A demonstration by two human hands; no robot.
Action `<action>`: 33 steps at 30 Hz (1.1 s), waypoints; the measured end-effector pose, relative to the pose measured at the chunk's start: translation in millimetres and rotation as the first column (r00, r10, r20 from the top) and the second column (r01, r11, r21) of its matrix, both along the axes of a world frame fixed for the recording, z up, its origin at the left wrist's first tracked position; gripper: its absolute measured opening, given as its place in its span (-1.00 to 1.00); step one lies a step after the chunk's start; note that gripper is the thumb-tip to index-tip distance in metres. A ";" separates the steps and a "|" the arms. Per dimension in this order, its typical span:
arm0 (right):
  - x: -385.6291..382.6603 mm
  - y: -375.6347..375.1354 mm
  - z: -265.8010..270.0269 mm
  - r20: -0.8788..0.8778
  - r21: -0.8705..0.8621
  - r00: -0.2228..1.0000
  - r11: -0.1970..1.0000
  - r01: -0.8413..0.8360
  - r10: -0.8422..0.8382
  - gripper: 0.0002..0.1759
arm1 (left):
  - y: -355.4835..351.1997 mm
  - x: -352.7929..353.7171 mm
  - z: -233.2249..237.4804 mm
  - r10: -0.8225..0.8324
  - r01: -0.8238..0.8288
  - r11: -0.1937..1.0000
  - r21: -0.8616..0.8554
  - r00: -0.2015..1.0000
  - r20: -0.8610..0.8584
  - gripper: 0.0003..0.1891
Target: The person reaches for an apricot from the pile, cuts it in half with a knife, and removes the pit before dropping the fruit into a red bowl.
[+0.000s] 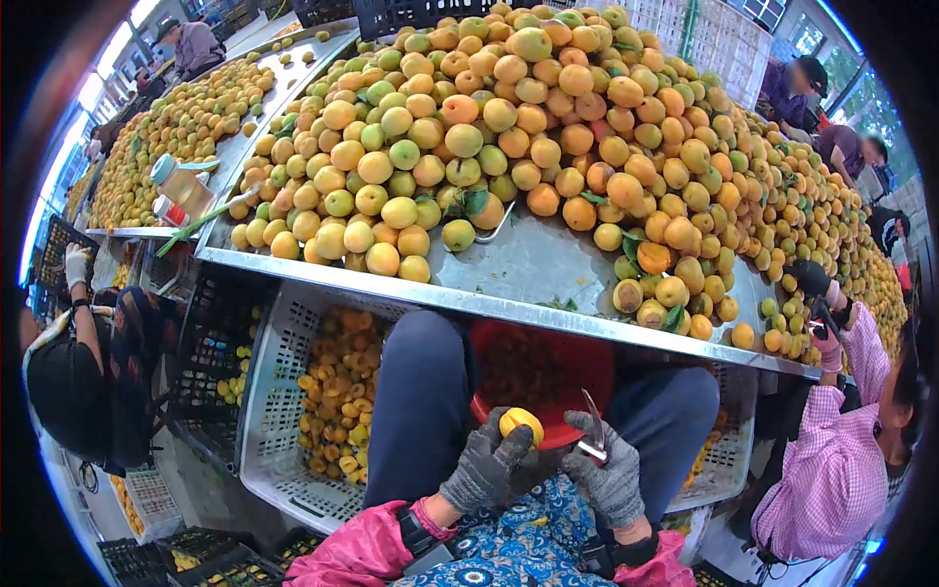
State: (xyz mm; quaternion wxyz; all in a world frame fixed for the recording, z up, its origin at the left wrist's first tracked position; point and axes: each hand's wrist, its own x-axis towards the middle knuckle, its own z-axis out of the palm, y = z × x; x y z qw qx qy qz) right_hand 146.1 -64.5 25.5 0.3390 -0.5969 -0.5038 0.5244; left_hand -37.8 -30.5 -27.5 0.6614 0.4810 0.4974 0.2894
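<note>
My left hand (486,468), in a grey knit glove, holds a yellow apricot (521,427) between thumb and fingers; a smooth, pale side of the fruit faces up. In my right hand (608,474), also gloved in grey, is a small knife (593,423). Its thin, slightly curved blade points up and to the left, and a short stretch of red shows near the grip. The hands are apart above my lap, over a blue patterned apron (518,538). Behind them a red basin (593,377) stands between my knees, with dark brownish bits inside.
A metal table (528,279) carries a big heap of apricots (548,108). Below, left of my legs, a white crate (259,421) holds opened apricots (333,411); black crates (210,362) stand beside it. Co-workers sit left and right, one in a pink checked shirt (822,460).
</note>
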 end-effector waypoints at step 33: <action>-56.5 53.8 14.7 -0.342 -0.060 0.818 0.879 0.473 -0.463 -0.52 | -8.5 -19.3 -7.1 0.287 0.113 0.897 -0.428 0.588 0.756 -0.58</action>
